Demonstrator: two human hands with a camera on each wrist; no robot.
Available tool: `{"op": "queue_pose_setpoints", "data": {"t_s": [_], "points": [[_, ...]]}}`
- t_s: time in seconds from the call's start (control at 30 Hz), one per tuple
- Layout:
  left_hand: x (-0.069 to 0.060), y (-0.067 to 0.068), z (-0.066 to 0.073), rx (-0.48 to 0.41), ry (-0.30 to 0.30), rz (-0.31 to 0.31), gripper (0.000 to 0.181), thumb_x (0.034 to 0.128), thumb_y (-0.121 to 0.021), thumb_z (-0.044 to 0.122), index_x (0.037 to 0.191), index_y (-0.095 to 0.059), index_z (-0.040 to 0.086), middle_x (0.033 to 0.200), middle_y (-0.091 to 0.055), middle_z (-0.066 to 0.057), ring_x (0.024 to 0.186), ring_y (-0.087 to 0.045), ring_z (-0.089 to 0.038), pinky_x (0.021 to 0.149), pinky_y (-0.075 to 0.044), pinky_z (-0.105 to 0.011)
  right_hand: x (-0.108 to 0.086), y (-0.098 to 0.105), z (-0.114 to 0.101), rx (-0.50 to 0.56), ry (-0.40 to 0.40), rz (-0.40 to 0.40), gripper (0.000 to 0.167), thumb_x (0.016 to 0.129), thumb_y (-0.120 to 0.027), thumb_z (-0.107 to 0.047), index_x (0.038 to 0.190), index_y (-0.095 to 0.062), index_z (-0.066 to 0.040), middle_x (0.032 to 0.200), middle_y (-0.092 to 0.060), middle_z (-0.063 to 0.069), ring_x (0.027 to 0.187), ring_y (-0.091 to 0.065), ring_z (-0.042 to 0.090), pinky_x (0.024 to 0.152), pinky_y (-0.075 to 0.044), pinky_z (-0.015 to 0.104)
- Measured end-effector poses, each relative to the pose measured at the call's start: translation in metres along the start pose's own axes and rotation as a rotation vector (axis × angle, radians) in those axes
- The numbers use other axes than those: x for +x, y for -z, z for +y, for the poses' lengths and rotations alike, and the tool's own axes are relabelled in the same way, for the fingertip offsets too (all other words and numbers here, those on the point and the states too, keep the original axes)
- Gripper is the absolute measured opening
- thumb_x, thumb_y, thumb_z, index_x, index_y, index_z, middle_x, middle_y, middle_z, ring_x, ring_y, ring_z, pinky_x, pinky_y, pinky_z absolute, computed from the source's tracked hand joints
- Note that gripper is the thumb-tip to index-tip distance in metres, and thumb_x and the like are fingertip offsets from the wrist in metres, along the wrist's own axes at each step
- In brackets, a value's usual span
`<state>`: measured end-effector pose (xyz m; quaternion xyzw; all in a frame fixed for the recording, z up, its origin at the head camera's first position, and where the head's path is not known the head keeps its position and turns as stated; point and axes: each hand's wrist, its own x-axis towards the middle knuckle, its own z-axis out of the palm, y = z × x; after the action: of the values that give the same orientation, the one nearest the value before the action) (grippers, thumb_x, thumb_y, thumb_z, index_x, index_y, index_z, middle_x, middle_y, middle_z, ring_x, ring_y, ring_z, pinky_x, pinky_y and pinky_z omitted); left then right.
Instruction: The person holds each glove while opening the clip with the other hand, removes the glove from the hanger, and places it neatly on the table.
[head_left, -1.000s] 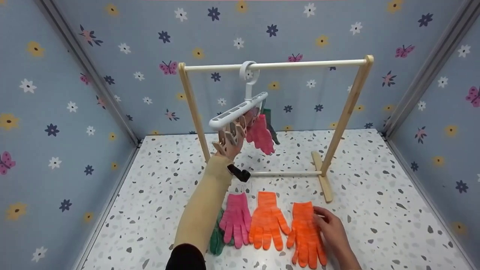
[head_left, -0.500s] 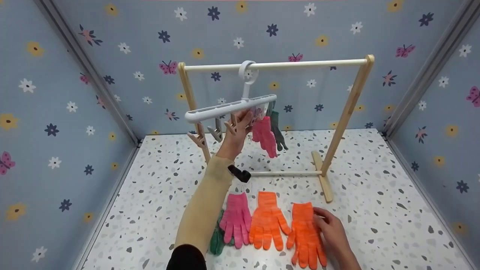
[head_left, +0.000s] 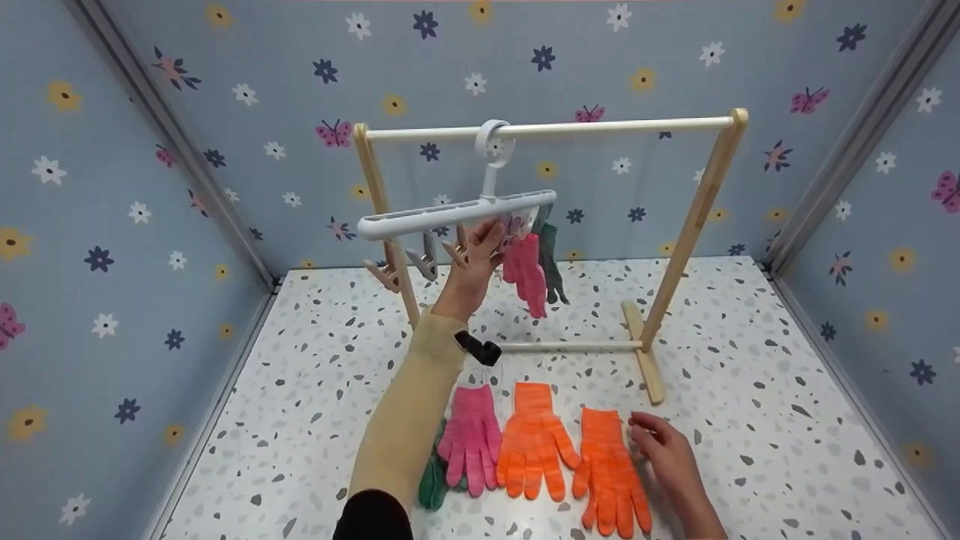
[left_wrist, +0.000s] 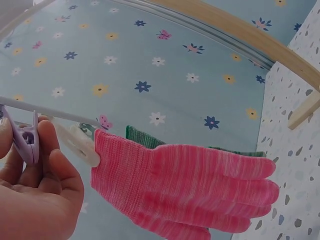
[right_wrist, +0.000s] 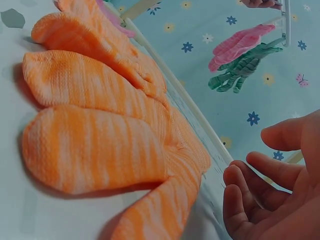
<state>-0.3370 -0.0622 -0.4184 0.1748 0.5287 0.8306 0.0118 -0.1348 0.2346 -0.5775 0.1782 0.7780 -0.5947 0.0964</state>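
Note:
My left hand (head_left: 471, 274) is raised under the white clip hanger (head_left: 427, 220). Thumb and fingers pinch a purple clothes clip (left_wrist: 29, 142), seen in the left wrist view. Beside it, a whitish clip (left_wrist: 85, 146) holds the cuff of a hanging pink glove (left_wrist: 190, 180). A green glove (head_left: 550, 259) hangs behind the pink one. Down on the table, my right hand (head_left: 670, 457) lies with loosely bent fingers, holding nothing. It is just right of an orange glove (head_left: 609, 472), with a small gap at the cuff.
A second orange glove (head_left: 534, 442), a pink glove (head_left: 472, 442) and a partly covered green glove (head_left: 433, 480) lie in a row leftward on the speckled table (head_left: 765, 450). The hanger hooks over the rack's rod (head_left: 615, 126). Several clips, including a beige one (head_left: 384, 274), dangle at its left.
The hanger has turned from pointing toward me to lying more sideways, its near end swinging left. My right hand has drawn slightly away from the orange glove, whose cuff has shifted a little left.

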Motion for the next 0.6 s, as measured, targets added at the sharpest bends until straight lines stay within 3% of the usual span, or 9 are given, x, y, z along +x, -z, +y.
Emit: {"op": "queue_pose_setpoints", "data": {"t_s": [0.1, 0.23, 0.4, 0.47, 0.6], "points": [[-0.001, 0.001, 0.0, -0.023, -0.007, -0.022, 0.039, 0.1063, -0.049, 0.021, 0.139, -0.052, 0.001, 0.133, -0.056, -0.015, 0.121, -0.05, -0.028, 0.111, -0.024, -0.061, 0.001, -0.001, 0.0, 0.003, -0.017, 0.0, 0.045, 0.102, -0.054, -0.022, 0.141, -0.05, -0.001, 0.138, -0.054, 0.02, 0.118, -0.054, 0.029, 0.1, -0.045, 0.046], [-0.002, 0.002, -0.001, -0.031, -0.012, -0.04, 0.043, 0.1084, -0.04, 0.026, 0.144, -0.049, 0.005, 0.141, -0.053, -0.012, 0.131, -0.047, -0.023, 0.113, -0.028, -0.052, 0.002, -0.003, 0.001, -0.003, 0.0, 0.019, 0.043, 0.102, -0.054, -0.022, 0.14, -0.052, -0.001, 0.136, -0.056, 0.019, 0.115, -0.056, 0.028, 0.097, -0.046, 0.044], [0.005, 0.002, -0.003, -0.024, 0.009, 0.037, 0.036, 0.1101, -0.035, 0.022, 0.129, -0.061, 0.004, 0.12, -0.063, -0.011, 0.112, -0.058, -0.018, 0.096, -0.044, -0.036, 0.004, -0.004, 0.002, 0.005, 0.023, 0.034, 0.041, 0.101, -0.055, -0.02, 0.137, -0.055, -0.001, 0.133, -0.058, 0.018, 0.112, -0.059, 0.027, 0.094, -0.049, 0.042], [0.009, 0.001, -0.003, -0.024, 0.04, 0.086, 0.03, 0.1087, -0.04, 0.016, 0.124, -0.063, 0.003, 0.115, -0.065, -0.011, 0.101, -0.061, -0.016, 0.089, -0.046, -0.036, 0.004, -0.004, 0.001, 0.005, 0.012, 0.035, 0.04, 0.101, -0.056, -0.02, 0.136, -0.056, -0.001, 0.133, -0.059, 0.017, 0.112, -0.059, 0.027, 0.094, -0.049, 0.041], [0.012, -0.001, -0.002, 0.006, 0.103, 0.135, 0.029, 0.1052, -0.046, 0.006, 0.13, -0.061, 0.0, 0.117, -0.067, -0.014, 0.094, -0.065, -0.015, 0.09, -0.049, -0.043, 0.003, -0.006, 0.002, 0.011, -0.021, 0.03, 0.039, 0.1, -0.056, -0.02, 0.135, -0.057, -0.003, 0.13, -0.061, 0.016, 0.109, -0.058, 0.026, 0.09, -0.049, 0.039]]}}
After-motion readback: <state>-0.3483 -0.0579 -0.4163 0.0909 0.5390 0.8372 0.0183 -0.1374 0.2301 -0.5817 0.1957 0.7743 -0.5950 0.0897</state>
